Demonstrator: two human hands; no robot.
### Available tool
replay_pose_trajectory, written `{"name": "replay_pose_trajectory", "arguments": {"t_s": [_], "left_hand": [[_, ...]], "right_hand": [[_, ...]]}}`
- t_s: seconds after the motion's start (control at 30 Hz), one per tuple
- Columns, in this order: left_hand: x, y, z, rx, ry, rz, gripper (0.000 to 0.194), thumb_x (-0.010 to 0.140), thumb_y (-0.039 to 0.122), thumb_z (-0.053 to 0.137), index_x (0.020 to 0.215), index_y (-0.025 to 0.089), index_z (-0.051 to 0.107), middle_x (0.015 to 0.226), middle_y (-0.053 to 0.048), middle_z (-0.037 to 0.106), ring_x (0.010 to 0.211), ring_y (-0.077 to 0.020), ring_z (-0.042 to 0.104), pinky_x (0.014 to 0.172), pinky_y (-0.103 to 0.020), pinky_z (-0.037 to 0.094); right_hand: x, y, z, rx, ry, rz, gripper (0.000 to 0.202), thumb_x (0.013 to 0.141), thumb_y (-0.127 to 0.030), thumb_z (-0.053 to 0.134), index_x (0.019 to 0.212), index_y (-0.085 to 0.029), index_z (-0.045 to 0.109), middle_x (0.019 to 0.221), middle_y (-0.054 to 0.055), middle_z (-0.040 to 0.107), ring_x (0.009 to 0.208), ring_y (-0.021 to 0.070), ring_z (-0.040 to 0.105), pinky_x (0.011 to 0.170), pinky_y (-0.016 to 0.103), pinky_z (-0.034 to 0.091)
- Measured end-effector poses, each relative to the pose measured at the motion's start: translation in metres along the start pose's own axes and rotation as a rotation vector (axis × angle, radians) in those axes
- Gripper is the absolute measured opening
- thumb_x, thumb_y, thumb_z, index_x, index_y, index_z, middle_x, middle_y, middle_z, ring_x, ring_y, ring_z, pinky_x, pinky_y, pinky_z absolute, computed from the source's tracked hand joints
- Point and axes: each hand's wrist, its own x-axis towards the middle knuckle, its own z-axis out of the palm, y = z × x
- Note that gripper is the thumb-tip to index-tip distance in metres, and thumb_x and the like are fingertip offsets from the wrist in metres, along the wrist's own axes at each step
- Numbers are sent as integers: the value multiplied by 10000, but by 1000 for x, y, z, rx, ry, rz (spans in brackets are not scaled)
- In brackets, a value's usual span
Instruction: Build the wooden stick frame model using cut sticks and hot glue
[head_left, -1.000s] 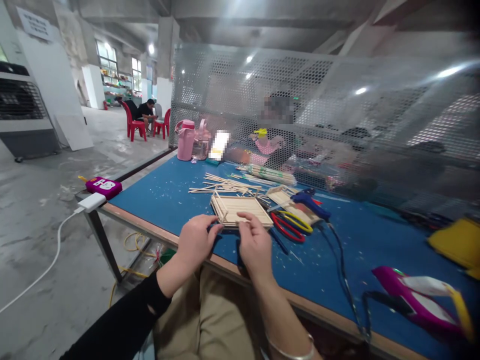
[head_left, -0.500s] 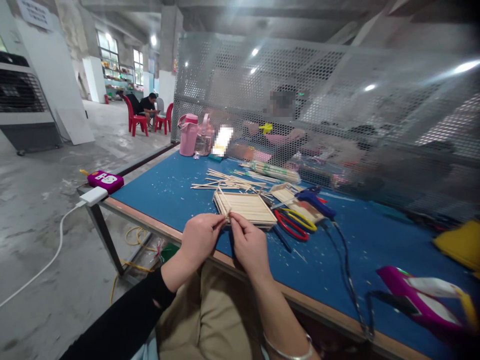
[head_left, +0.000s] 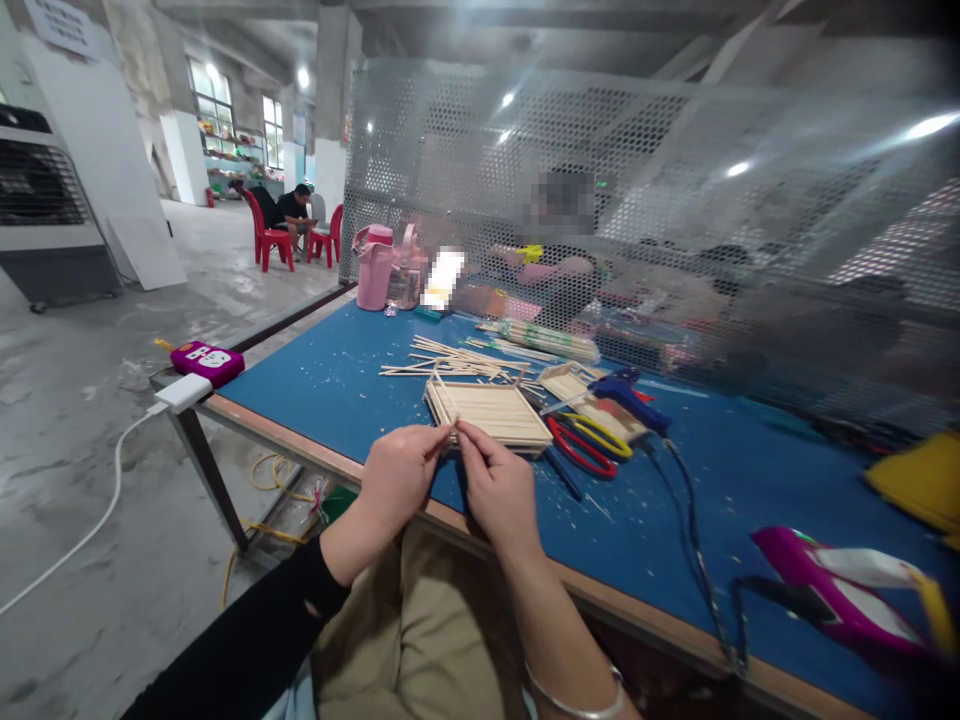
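Note:
A flat piece built from pale wooden sticks (head_left: 499,412) lies near the table's front edge, with short posts rising at its corners. Along its left side runs a thin wooden stick (head_left: 445,397). At the near-left corner, my left hand (head_left: 403,470) pinches the stick's near end with thumb and forefinger. My right hand (head_left: 496,487) is closed in a pinch at the same spot, its fingertips meeting the left ones. The fingers cover the exact point of contact. Loose wooden sticks (head_left: 457,358) lie spread just behind the piece.
Right of the piece are red-and-yellow-handled scissors (head_left: 581,445), a blue glue gun (head_left: 634,398) with its cord, and another stick piece (head_left: 566,382). Bundled sticks (head_left: 544,340), a pink bottle (head_left: 374,268) and a perforated metal screen (head_left: 465,150) stand behind. Purple power strips (head_left: 206,362) sit at both sides.
Both hands keep their pinch at the same corner, with hardly any movement. The whole view has shifted very slightly.

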Motion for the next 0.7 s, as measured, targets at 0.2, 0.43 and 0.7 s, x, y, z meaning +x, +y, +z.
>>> {"name": "replay_pose_trajectory", "arguments": {"t_s": [0.2, 0.43, 0.7], "left_hand": [[-3, 2, 0, -14, -12, -9, 267, 861, 216, 469, 1052, 226, 655, 1014, -59, 699, 877, -187, 643, 787, -282, 481], [27, -6, -10, -362, 106, -280, 212, 808, 256, 543, 912, 172, 707, 900, -62, 722, 800, -172, 644, 764, -266, 485], [109, -44, -9, -507, -139, -371, 193, 755, 177, 567, 849, 104, 719, 671, -42, 676, 566, -106, 538, 576, -228, 430]], "right_hand": [[0, 0, 0, -4, -2, -2, 270, 774, -312, 522, 934, -208, 713, 974, 62, 707, 938, 242, 647, 872, 370, 485], [0, 1, -1, -68, -16, -4, 303, 793, -320, 494, 972, -192, 702, 995, 71, 699, 960, 249, 638, 872, 372, 479], [0, 4, -1, -133, -15, -24, 374, 799, -349, 461, 987, -123, 694, 977, 121, 700, 927, 254, 650, 828, 346, 495]]}}
